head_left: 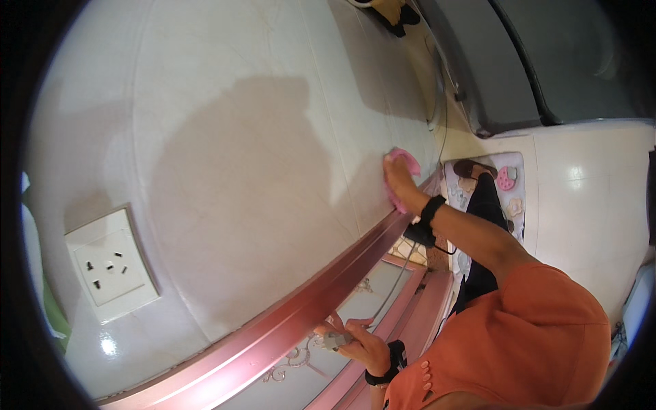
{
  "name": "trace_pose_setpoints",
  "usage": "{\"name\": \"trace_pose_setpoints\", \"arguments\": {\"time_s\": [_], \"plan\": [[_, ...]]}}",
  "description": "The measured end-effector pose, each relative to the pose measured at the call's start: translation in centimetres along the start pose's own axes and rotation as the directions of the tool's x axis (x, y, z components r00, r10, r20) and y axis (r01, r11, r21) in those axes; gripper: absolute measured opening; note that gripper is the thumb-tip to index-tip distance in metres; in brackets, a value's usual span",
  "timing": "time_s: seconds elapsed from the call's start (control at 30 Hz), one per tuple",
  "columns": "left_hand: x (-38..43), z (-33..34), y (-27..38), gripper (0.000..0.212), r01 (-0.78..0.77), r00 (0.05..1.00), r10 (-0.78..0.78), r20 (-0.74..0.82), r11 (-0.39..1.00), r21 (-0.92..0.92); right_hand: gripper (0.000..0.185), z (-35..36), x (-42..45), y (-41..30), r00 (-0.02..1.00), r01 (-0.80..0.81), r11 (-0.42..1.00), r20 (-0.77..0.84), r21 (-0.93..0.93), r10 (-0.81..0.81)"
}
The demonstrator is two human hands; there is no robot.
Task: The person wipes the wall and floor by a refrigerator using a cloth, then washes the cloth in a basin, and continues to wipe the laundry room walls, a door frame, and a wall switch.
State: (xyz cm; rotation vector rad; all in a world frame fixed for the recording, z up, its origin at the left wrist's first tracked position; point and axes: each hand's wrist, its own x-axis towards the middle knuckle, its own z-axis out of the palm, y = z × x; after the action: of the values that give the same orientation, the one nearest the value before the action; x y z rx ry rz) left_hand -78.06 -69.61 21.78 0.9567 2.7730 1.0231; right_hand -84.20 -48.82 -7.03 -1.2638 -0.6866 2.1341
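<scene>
My right hand [402,182], with a black band at the wrist, presses a pink cloth [409,160] flat against the white tiled wall [246,205]. The cloth lies just above a shiny pink trim rail [328,289]. Lower down, my left hand [361,346] holds a small grey object [335,340] between thumb and fingers, close to the rail. That object looks like a plug, though its exact kind cannot be told. A grey cable [392,292] runs close to this hand. Some left fingertips are partly hidden.
A white wall socket [113,264] sits at left. Below the rail are pink-framed cabinet doors [318,376] with scroll ornament. A large dark grey appliance [492,66] stands at upper right. My shoe [466,168] rests on a patterned mat [515,225]; a thin cord [445,128] trails nearby.
</scene>
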Motion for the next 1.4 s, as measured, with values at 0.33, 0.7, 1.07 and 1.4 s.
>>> {"name": "trace_pose_setpoints", "arguments": {"time_s": [0.33,0.7,1.07,1.4], "plan": [[-1.0,-1.2,-2.2,0.063,0.052,0.999,-0.052,0.009,0.998,-0.017,0.067,4.4,10.5,-23.3,0.729,0.680,0.686,0.132,-0.259,-0.672],[-1.8,-2.7,-3.9,0.067,0.153,0.988,-0.146,0.055,0.976,-0.157,0.057,3.4,11.7,-21.0,0.694,0.713,0.682,0.021,-0.161,-0.720],[-1.3,-2.8,-5.0,0.069,0.063,0.995,-0.052,0.088,0.989,-0.131,0.056,1.7,10.2,-20.9,0.793,0.608,0.793,0.095,-0.050,-0.602],[-0.9,-3.3,-3.7,0.067,0.180,0.976,-0.170,0.139,0.982,-0.061,0.048,2.2,8.2,-26.4,0.869,0.418,0.890,0.207,0.183,-0.450]]}}
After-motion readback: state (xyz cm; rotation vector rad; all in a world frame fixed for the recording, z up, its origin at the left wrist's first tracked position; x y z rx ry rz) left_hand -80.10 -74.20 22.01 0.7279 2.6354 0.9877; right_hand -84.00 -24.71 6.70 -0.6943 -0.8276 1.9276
